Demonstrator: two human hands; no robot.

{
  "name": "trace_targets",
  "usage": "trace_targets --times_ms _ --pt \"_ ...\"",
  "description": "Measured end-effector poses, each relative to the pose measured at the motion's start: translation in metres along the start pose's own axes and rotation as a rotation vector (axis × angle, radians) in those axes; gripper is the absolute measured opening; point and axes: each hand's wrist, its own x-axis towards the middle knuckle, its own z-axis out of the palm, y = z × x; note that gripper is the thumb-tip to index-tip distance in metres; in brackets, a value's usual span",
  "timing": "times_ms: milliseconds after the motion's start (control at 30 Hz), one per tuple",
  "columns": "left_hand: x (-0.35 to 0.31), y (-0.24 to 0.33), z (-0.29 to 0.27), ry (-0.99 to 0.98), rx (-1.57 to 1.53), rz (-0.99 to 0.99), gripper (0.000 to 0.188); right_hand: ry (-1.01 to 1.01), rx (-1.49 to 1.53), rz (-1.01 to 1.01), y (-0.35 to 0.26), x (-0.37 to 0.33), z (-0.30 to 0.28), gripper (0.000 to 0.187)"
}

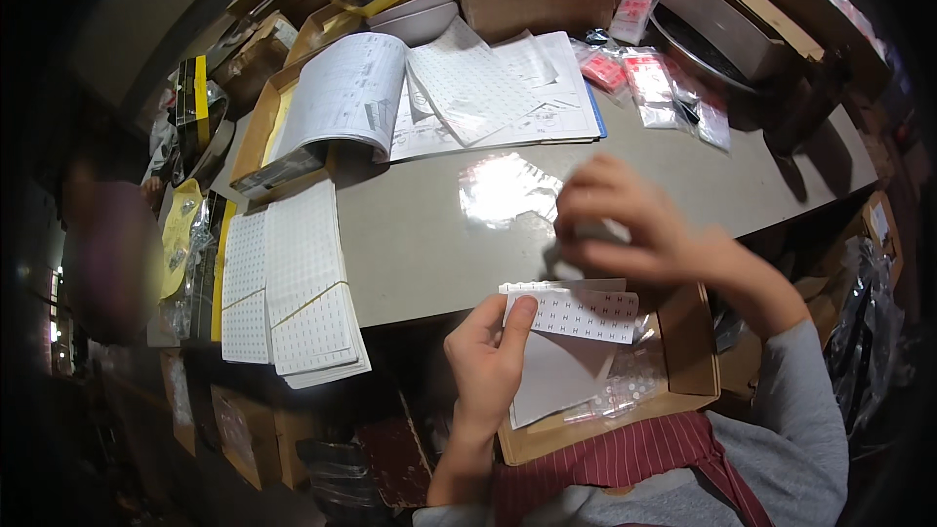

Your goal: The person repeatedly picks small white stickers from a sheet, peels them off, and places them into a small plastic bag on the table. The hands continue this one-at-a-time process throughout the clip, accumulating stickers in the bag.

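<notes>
My left hand (485,356) is closed on a small stack of white label sheets (573,316), thumb on top. The upper sheet carries rows of small printed characters, and blank white paper (555,380) hangs below it. Raised above these sheets is my right hand (625,220), its fingers curled but smeared by motion; whether anything is between them I cannot make out. Just left of it, shiny transparent plastic bags (508,190) lie on the grey table (420,244). An open cardboard box (691,351) sits under my hands, with a transparent bag of small round pieces (625,388) inside.
Bundles of label sheets (303,273), tied with bands, overhang the table's left front edge. Behind them an open booklet (342,93) rests on a cardboard tray (262,141). Loose printed sheets (473,83), red-and-white packets (652,88) and a cardboard box (537,5) line the back.
</notes>
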Motion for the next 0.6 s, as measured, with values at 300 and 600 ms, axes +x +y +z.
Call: trace_targets --times_ms 300,600 --pt "-0.002 0.006 -0.007 -0.063 0.02 -0.059 0.023 -0.489 0.105 0.368 0.068 0.068 -0.005 0.025" --pt "-0.007 0.009 -0.01 -0.099 -0.121 -0.058 0.014 -0.506 -0.288 0.523 0.067 0.051 -0.022 0.042"
